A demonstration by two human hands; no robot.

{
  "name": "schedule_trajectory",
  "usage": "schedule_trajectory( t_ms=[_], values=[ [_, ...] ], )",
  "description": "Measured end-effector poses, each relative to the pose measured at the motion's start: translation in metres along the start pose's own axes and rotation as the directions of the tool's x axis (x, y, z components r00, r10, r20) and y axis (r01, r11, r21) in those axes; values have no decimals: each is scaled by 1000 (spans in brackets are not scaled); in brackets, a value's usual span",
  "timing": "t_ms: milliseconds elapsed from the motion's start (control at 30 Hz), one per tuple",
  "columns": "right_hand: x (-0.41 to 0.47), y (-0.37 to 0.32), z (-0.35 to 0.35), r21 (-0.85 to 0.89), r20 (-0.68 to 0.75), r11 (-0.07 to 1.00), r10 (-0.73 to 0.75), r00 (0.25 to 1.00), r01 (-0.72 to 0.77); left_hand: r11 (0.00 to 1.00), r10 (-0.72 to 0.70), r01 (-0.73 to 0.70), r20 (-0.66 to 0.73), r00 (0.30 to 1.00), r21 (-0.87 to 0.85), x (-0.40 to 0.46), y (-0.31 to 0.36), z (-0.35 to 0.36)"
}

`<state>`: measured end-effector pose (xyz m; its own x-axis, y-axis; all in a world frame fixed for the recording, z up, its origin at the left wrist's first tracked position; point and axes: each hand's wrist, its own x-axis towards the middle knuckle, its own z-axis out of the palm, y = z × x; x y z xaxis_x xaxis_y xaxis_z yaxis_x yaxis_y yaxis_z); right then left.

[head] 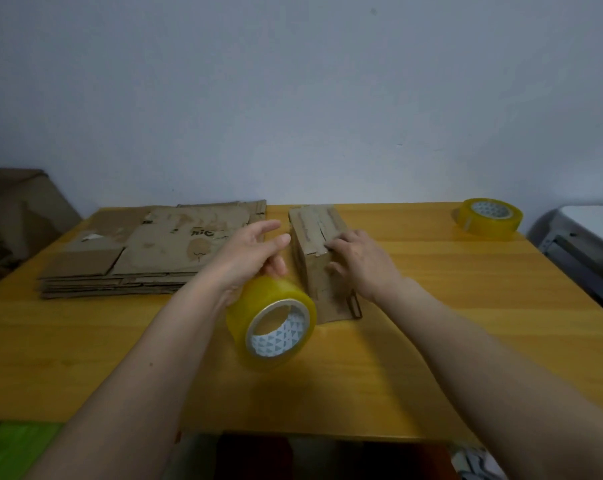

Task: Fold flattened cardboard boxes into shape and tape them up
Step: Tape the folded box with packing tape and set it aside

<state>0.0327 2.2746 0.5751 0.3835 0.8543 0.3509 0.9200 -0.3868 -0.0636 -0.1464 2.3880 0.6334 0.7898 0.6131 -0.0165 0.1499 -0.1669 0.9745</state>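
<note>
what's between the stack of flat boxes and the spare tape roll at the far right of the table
In the head view, the folded cardboard box stands between the stack of flattened boxes and the spare tape roll, with the right hand on it; beyond it, bare table.

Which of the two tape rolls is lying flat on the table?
The far tape roll at the table's right back corner lies flat, untouched. The near tape roll is held tilted by the left hand.
</note>
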Motion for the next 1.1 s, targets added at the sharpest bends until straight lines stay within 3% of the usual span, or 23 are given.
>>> schedule_trajectory(
  t_ms=[100, 167, 233, 267, 333, 400, 467, 567, 733, 833, 900, 1000, 1100],
  values=[
    [10, -6, 6, -52, -100, 987, 147, 984, -153, 995, -15, 17, 20, 1000, -102, -12, 6, -5],
    [19, -9, 2, -13, -74, 974, 225, 972, -227, 986, -14, 20, 38, 999, -168, -20, 11, -5],
    [23, -11, -10, 161, -52, 948, 286, 957, -275, 980, 8, -1, 36, 999, -200, -26, 15, -3],
    [21, -14, -18, 327, -84, 908, 306, 948, -264, 982, 26, -20, 28, 999, -188, -28, 16, -2],
    [8, -23, -35, 695, -92, 704, 286, 954, -144, 992, 70, -68, 10, 997, -109, -30, 16, 1],
    [-11, -34, -50, 904, 65, 413, 130, 989, -114, 993, 112, -112, -6, 994, -34, -28, 17, 4],
    [-26, -42, -55, 935, 123, 334, 22, 992, -123, 987, 161, -162, -24, 987, -24, -26, 17, 9],
    [-29, -40, -55, 969, 43, 230, 199, 979, -89, 961, 276, -276, -40, 960, 2, -23, 13, 21],
    [-29, -42, -52, 913, -111, 407, 264, 958, -7, 914, 399, -393, -58, 915, 97, -15, 9, 30],
    [-31, -42, -53, 888, -187, 456, 250, 950, 55, 891, 434, -419, -57, 899, 174, -12, 13, 33],
    [-33, -41, -56, 880, -214, 466, 204, 955, 98, 899, 401, -376, -78, 913, 225, -9, 17, 30],
    [-35, -41, -57, 824, -243, 555, 165, 956, 113, 919, 285, -271, -5, 959, 285, -7, 20, 24],
    [-35, -41, -60, 807, -225, 584, 162, 961, 91, 874, 290, -259, -12, 957, 411, -6, 23, 22]
  ],
)
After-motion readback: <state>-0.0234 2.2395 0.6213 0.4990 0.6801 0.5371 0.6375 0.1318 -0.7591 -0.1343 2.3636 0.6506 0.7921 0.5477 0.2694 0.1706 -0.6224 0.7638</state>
